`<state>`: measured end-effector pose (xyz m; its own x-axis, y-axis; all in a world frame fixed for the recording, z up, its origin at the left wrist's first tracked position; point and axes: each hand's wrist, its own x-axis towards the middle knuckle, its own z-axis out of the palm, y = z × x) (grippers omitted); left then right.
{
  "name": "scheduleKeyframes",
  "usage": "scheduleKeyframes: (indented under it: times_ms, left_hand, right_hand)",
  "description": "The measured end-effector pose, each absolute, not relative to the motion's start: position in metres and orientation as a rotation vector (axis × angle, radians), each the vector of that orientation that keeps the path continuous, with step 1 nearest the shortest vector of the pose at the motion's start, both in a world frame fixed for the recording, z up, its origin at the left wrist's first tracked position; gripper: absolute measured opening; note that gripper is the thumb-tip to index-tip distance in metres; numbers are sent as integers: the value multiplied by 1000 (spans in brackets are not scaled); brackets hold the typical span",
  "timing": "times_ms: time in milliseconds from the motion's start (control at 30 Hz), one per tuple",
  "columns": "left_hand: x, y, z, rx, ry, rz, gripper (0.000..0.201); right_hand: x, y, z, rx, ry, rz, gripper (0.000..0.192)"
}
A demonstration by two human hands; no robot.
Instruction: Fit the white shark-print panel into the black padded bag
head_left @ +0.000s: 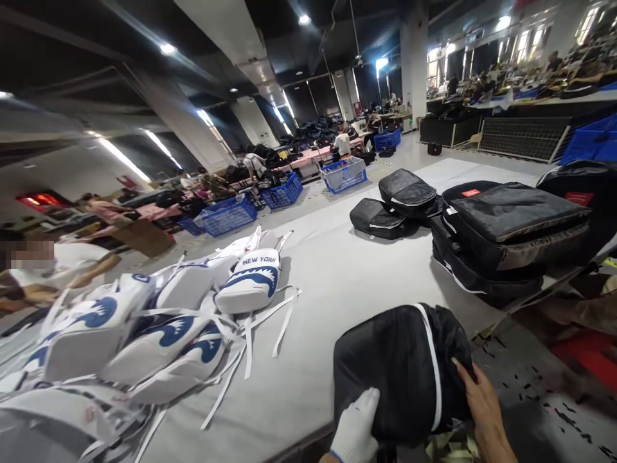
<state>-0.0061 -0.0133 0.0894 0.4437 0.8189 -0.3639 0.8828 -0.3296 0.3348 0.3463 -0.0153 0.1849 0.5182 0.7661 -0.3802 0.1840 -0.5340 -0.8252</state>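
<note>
My left hand (pixel 355 424), in a white glove, presses flat against the near face of a black bag (pixel 402 370); my right hand (pixel 484 405), bare, clasps its right side. Hands apart, both on the bag. Black bag: padded, dark fabric, one white piping line curving down its face, sitting at the near edge of the grey table (pixel 337 276). Left on the table: heap of white bag panels (pixel 144 321) with blue shark-mouth print and loose white straps. Right: stack of black bags (pixel 506 238). Beyond, on the floor: blue crates (pixel 226 215); contents too small to tell.
</note>
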Motion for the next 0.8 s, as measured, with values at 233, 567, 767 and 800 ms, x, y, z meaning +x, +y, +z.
scheduleKeyframes:
  times_ms: [233, 567, 767, 800]
  left_hand:
    - [-28, 22, 156, 2356, 1338, 892, 127]
    - [-73, 89, 240, 3073, 913, 903, 16]
    - [-66, 52, 130, 2985, 956, 304, 14]
    - [-59, 43, 118, 2931, 939, 207, 15]
  right_hand:
    - [267, 24, 297, -2025, -1117, 695, 73]
    - [190, 71, 307, -1989, -1657, 569, 59]
    - [234, 101, 314, -2311, -1465, 404, 62]
    - [241, 106, 317, -2336, -1469, 346, 60]
